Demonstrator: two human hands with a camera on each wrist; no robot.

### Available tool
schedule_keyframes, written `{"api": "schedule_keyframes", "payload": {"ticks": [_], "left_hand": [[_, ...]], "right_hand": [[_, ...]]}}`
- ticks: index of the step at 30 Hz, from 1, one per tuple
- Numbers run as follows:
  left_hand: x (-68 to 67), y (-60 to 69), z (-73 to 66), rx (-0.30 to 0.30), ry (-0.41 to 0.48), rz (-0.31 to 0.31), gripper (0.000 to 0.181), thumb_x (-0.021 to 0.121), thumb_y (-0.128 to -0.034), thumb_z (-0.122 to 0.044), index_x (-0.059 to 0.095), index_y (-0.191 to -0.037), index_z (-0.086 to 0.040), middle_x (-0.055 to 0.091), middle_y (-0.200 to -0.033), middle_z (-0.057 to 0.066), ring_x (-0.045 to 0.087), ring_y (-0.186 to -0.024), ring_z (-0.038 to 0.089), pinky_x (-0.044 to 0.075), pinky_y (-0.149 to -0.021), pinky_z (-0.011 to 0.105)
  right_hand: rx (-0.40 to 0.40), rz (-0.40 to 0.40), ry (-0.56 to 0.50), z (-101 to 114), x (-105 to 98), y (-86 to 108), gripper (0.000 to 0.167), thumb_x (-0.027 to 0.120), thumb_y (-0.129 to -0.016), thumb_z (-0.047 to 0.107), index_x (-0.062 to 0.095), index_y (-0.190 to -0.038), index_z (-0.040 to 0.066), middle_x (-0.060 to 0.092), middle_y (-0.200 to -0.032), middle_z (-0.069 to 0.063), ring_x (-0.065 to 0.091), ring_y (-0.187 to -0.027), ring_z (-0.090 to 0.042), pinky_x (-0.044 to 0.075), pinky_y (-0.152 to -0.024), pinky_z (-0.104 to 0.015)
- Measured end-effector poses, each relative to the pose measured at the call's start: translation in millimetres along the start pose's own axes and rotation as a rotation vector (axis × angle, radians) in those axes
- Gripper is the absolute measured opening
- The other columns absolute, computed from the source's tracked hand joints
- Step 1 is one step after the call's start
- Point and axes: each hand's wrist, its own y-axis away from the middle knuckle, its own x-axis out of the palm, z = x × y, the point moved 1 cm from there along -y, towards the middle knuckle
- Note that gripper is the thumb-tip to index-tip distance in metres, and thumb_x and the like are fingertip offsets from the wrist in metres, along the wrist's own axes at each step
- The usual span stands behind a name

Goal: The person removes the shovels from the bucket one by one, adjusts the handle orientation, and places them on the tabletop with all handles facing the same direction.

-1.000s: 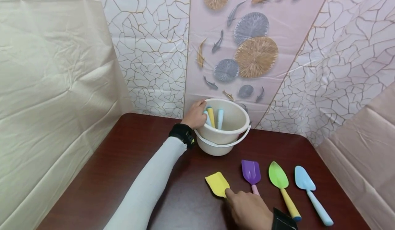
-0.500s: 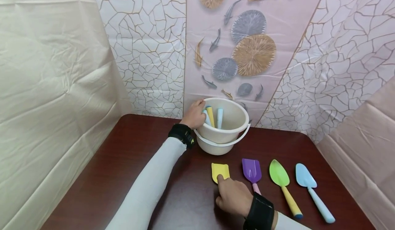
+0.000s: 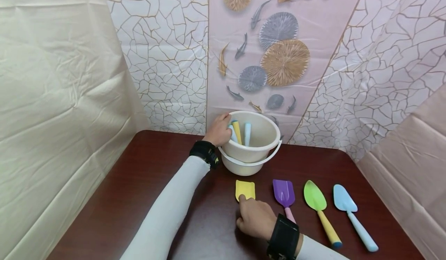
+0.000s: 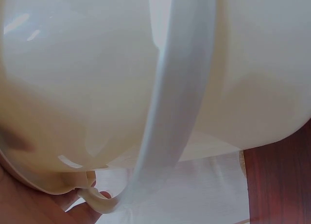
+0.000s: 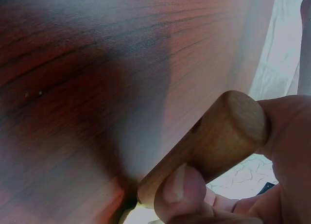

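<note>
Small shovel (image 3: 245, 189): yellow, squarish blade, nearly straight front lip. Its tan, wood-like handle (image 5: 209, 148) is cylindrical, with a flat round butt and a dark spot on the side. My right hand (image 3: 257, 216) is closed round that handle, fingertip (image 5: 189, 192) pressed against it; blade juts past the hand toward the far edge of the surface (image 3: 167, 147). Cannot tell whether the blade touches down. Surface dark red-brown, wood-grained, faintly glossy.

My left hand (image 3: 218, 130) grips the left rim of a round cream bucket (image 3: 247, 156), shiny, plastic-looking, tapering downward, with a white strap-like bail (image 4: 177, 78) across its front. Bucket stands by the far edge, near the blade; a yellow blue-ended handle (image 3: 237, 132) and pale-blue handles (image 3: 247, 134) lean inside.

Toward the right edge, side by side: purple scoop (image 3: 283, 192), pink-handled; leaf-shaped green trowel (image 3: 315, 196), yellow-handled; pale-blue trowel (image 3: 345, 198), nearest that edge.
</note>
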Motion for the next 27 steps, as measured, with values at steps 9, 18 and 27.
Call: {"api": "schedule_keyframes", "payload": {"ticks": [9,18,27], "left_hand": [[0.4,0.6,-0.4,-0.008,0.003,0.006,0.068,0.042,-0.0951,-0.014,0.033,-0.160,0.001,0.030,-0.169,0.015,0.025,-0.158,0.030,0.020,-0.132,0.041],[-1.0,-0.1,-0.6,-0.002,0.019,-0.007,0.067,0.044,-0.0949,-0.013,0.035,-0.160,0.002,0.031,-0.169,0.015,0.027,-0.158,0.031,0.021,-0.132,0.043],[-0.6,1.2,-1.0,-0.017,0.019,0.003,0.066,0.044,-0.0965,-0.013,0.034,-0.160,0.000,0.030,-0.169,0.014,0.025,-0.158,0.030,0.021,-0.132,0.042]], "right_hand": [[0.006,0.030,-0.025,-1,11,-1.2,0.032,0.075,-0.075,0.019,0.059,-0.100,0.008,0.061,-0.069,-0.004,0.058,-0.057,-0.019,0.044,-0.048,-0.040],[0.031,0.102,-0.066,-3,10,-3.1,0.034,0.076,-0.080,0.021,0.058,-0.107,0.008,0.055,-0.069,-0.001,0.053,-0.056,-0.017,0.043,-0.049,-0.037],[0.036,0.078,-0.062,-6,12,-4.6,0.033,0.077,-0.080,0.021,0.058,-0.104,0.008,0.056,-0.069,-0.002,0.055,-0.056,-0.018,0.044,-0.050,-0.039]]}}
